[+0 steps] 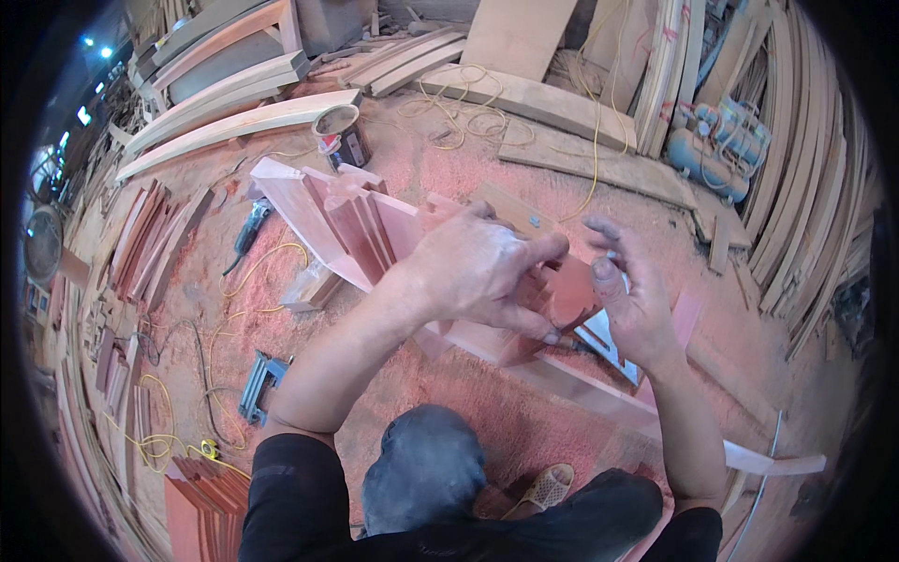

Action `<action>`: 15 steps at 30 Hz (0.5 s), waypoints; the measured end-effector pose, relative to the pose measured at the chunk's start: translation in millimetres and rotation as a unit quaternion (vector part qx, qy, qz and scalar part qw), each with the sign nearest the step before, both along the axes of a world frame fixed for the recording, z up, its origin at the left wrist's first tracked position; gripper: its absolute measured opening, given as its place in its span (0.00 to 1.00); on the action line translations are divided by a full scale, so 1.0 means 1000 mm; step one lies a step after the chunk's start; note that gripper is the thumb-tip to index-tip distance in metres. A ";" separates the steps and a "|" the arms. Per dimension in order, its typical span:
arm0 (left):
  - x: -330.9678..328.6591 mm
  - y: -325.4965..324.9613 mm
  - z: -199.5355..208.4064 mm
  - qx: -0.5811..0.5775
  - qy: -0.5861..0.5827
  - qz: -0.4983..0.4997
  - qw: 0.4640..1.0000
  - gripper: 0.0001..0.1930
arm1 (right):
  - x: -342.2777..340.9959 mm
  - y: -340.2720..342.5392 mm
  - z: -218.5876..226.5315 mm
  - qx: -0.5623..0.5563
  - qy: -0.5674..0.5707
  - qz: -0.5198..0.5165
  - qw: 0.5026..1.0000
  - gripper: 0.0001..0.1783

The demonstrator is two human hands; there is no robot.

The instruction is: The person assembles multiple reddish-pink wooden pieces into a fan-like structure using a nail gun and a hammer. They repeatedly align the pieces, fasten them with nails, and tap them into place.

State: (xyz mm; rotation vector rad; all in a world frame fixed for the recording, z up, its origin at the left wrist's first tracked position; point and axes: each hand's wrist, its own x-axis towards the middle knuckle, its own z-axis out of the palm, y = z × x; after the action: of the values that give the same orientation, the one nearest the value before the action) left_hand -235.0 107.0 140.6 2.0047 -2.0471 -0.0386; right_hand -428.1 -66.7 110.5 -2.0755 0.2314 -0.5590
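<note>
My left hand [487, 267] reaches over a long pale-pink wooden board [590, 398], its thumb and fingers curled round the edge of a reddish wooden piece [573, 292] with a notched side. Close to that piece on the right, my right hand [632, 300] is raised, fingers curved and apart from the thumb. A small pale spot shows between them, too small to name. Under the right hand lies a light-blue triangular set square [607, 345]. Several shaped wooden pieces [361, 225] stand along the board's far left part.
Pink sawdust covers the floor. On the left lie an angle grinder [250, 229], a blue nail gun [257, 384], a tape measure [209, 450] and yellow hose. A bucket [339, 131] stands beyond the board. Stacked timber [234, 122] and an air compressor [716, 150] line the back.
</note>
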 end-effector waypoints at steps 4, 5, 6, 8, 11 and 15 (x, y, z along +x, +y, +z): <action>0.002 0.001 -0.003 -0.028 0.052 -0.022 0.998 0.44 | -0.009 -0.024 -0.024 0.018 0.005 -0.007 1.000 0.39; 0.002 0.001 -0.004 -0.022 0.063 -0.017 0.998 0.44 | -0.018 -0.044 -0.043 0.029 0.005 -0.011 1.000 0.39; 0.002 0.001 -0.005 -0.012 0.069 -0.013 0.997 0.44 | -0.030 -0.064 -0.069 0.101 0.052 -0.045 0.993 0.39; 0.002 0.001 -0.005 -0.001 0.040 -0.013 0.999 0.43 | -0.059 -0.107 -0.136 0.110 0.217 -0.116 0.963 0.39; 0.002 0.000 -0.002 -0.004 0.014 -0.012 1.000 0.44 | -0.101 -0.161 -0.258 -0.058 0.425 -0.153 0.890 0.31; -0.001 -0.002 0.000 -0.023 0.005 -0.012 1.000 0.42 | -0.137 -0.201 -0.395 -0.115 0.373 -0.312 0.866 0.36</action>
State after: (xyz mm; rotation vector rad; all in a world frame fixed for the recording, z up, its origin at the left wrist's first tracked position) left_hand -235.8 105.2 140.3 1.9483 -2.0476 -0.0049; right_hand -565.4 -267.4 -284.0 -2.3533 1.3825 -0.1091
